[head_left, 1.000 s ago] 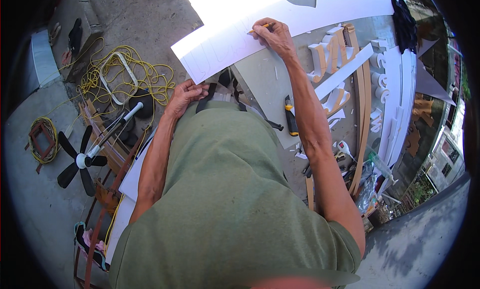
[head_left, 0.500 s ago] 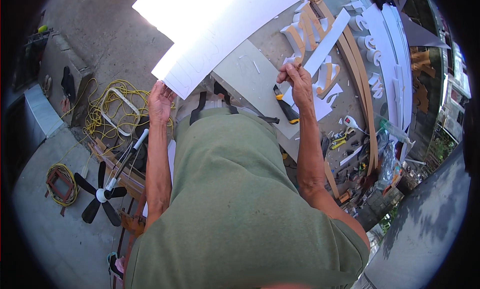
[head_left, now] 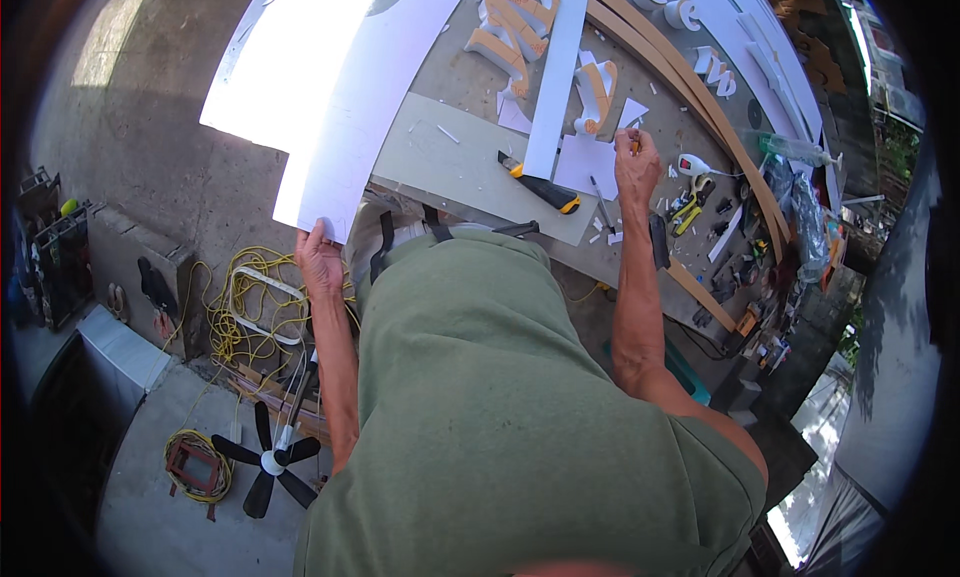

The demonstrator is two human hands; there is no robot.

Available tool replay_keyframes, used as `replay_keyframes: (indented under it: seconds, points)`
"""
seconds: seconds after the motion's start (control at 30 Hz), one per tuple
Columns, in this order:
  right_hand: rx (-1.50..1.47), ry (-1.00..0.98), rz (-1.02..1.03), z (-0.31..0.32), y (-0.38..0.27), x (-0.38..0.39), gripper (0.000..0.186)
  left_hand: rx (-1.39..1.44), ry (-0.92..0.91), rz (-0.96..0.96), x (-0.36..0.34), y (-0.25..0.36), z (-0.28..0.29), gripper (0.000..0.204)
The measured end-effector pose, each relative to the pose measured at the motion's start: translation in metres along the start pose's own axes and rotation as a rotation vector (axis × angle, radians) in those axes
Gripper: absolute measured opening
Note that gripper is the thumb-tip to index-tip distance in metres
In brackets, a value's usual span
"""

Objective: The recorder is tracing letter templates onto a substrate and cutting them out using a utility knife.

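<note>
The person's left hand (head_left: pixel 320 262) has its thumb on top of the white sheet (head_left: pixel 325 182) and its fingers tucked around the near edge, gripping it. From that hand the sheet stretches away and widens, a stepped cut along its left side, part of it glaring in the sun.

The right hand (head_left: pixel 637 167) is raised over the worktop (head_left: pixel 672 129), well apart from the sheet, fingers curled in and fingertips pinched on what looks like a pencil (head_left: pixel 635 147); only a bit of orange shows.

Just left of the right hand lies a white offcut (head_left: pixel 580 165), with a dark pen (head_left: pixel 603 203) a little nearer the body. Farther left of that hand is a black-and-yellow utility knife (head_left: pixel 540 185), beside the end of a long white strip (head_left: pixel 557 87) and partly over a grey board (head_left: pixel 430 147). Beyond the hand and to its left stand brown-faced, white-sided letter shapes (head_left: pixel 515 37). To its right I see a white-bodied tool (head_left: pixel 692 165) and yellow-handled pliers (head_left: pixel 692 207), with long curved brown strips (head_left: pixel 700 97) sweeping past behind them.

Left of the left hand, and lower, yellow cord (head_left: pixel 225 322) lies tangled on the ground; well behind that hand is a black-bladed fan (head_left: pixel 270 463).
</note>
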State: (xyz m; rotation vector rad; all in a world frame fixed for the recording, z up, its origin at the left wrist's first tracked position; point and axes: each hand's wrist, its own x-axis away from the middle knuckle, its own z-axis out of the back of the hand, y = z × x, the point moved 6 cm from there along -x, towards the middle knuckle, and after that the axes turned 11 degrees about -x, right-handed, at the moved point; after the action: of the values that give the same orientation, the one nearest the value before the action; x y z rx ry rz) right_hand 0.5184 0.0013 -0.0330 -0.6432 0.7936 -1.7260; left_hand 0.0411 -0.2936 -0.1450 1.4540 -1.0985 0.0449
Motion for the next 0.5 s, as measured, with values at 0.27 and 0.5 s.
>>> replay_keyframes:
  seconds: [0.27,0.5]
  points:
    - [0.13,-0.13,-0.016,-0.033,-0.006,-0.011,0.053,-0.005,-0.011,0.04,0.009,-0.004,0.001,0.033]
    - [0.169,-0.157,-0.08,-0.044,-0.002,-0.016,0.058,0.011,0.022,0.055,0.015,-0.007,-0.001,0.03]
